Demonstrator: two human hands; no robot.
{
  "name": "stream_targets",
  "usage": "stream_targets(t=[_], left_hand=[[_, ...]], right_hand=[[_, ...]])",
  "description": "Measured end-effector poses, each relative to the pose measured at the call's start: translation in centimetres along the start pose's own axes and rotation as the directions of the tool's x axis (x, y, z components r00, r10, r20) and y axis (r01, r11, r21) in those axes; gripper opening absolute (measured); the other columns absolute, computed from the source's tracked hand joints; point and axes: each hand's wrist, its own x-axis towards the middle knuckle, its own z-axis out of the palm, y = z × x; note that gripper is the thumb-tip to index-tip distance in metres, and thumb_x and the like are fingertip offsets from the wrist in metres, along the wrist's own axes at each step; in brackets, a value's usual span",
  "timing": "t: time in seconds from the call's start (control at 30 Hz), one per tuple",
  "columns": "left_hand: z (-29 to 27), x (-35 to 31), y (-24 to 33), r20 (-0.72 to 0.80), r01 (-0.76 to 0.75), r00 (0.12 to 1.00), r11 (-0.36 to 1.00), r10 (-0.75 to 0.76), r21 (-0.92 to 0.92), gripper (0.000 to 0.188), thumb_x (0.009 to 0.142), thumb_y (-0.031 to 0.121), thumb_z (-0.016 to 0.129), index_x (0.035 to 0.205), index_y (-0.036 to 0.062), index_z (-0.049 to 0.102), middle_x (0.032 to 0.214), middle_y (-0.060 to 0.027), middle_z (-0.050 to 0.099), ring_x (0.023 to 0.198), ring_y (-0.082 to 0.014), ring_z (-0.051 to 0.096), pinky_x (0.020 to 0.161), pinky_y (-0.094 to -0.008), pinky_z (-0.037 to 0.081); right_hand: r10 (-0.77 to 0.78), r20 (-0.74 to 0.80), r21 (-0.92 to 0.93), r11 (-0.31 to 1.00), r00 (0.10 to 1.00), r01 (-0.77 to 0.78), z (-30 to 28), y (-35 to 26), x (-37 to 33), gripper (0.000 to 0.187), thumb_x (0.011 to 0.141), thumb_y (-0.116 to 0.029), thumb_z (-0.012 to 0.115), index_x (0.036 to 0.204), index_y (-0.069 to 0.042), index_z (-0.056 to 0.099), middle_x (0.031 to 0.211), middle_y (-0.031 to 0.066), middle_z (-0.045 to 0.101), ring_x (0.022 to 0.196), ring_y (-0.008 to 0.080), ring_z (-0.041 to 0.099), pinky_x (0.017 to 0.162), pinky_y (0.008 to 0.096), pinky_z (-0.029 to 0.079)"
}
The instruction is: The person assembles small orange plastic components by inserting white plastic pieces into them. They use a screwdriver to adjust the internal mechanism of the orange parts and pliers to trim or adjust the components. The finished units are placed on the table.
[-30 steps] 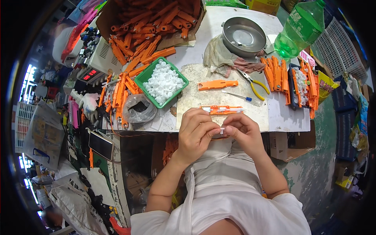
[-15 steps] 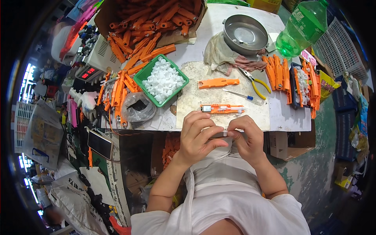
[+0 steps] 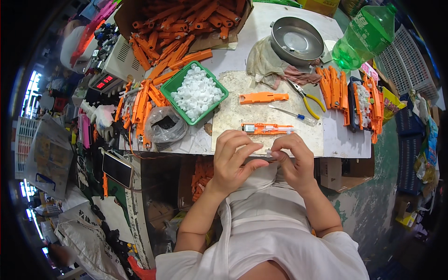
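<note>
Just off the table's near edge, my right hand (image 3: pixel 295 161) pinches a small white plastic piece (image 3: pixel 269 153). Facing it is my left hand (image 3: pixel 237 161), its fingers curved and its thumb apart from the forefinger, with nothing visible in its grip. Beyond my fingertips lies an orange housing with white and metal parts in it (image 3: pixel 267 129). Farther back is a bare orange shell (image 3: pixel 264 97). A screwdriver with a clear and blue handle (image 3: pixel 305 119) and yellow-handled pliers (image 3: pixel 310 99) rest to the right.
A green basket of white caps (image 3: pixel 223 99) stands left of the work mat, beside a clear plastic bag (image 3: pixel 164 133). Orange shells (image 3: pixel 186 18) fill a box behind. At back right are a metal bowl (image 3: pixel 297 41), a rag (image 3: pixel 263 60) and a green bottle (image 3: pixel 365 37).
My left forefinger has drawn up and left, away from the white piece. My right hand keeps it pinched, slightly higher. The view has shifted a little.
</note>
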Motion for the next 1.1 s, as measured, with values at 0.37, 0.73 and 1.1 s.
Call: stream_targets(t=[0.37, 0.73, 1.1], left_hand=[[0.2, -0.3, -0.4, -0.002, 0.010, 1.000, 1.000, -0.009, 0.010, 0.041, 0.065, 0.031, 0.080, 0.097, 0.0083, 0.067, 0.097, -0.0060, 0.058, 0.098, -0.0285, 0.052, 0.085, -0.0382, 0.044], [0.5, -0.7, -1.4, -0.014, 0.069, 0.998, 0.997, -0.068, 0.040, 0.042, 0.072, 0.038, 0.075, 0.101, 0.0075, 0.066, 0.098, -0.0076, 0.057, 0.099, -0.0299, 0.052, 0.086, -0.0403, 0.043], [2.1, -1.9, -3.1, 0.029, 0.045, 0.998, 0.962, -0.055, 0.268, 0.036, 0.081, 0.037, 0.067, 0.104, 0.0095, 0.065, 0.105, -0.0088, 0.054, 0.108, -0.0310, 0.047, 0.093, -0.0445, 0.039]], right_hand=[[0.040, 0.036, 0.004, 0.999, 0.999, -0.040, 0.5, 0.1, 0.4, 0.013, 0.077, 0.004, 0.067, 0.086, -0.001, 0.059, 0.083, 0.0087, 0.062, 0.077, 0.0254, 0.058, 0.070, 0.0333, 0.045], [0.123, -0.001, -0.070, 0.990, 0.992, -0.122, 0.1, 1.1, 1.5, 0.010, 0.078, -0.001, 0.066, 0.086, -0.002, 0.060, 0.087, 0.0097, 0.060, 0.083, 0.0261, 0.056, 0.073, 0.0345, 0.045], [0.117, 0.179, -0.355, 0.934, 0.977, -0.047, 1.3, 4.6, 3.4, 0.011, 0.077, -0.008, 0.068, 0.085, -0.003, 0.062, 0.094, 0.0088, 0.057, 0.096, 0.0281, 0.051, 0.085, 0.0378, 0.041]])
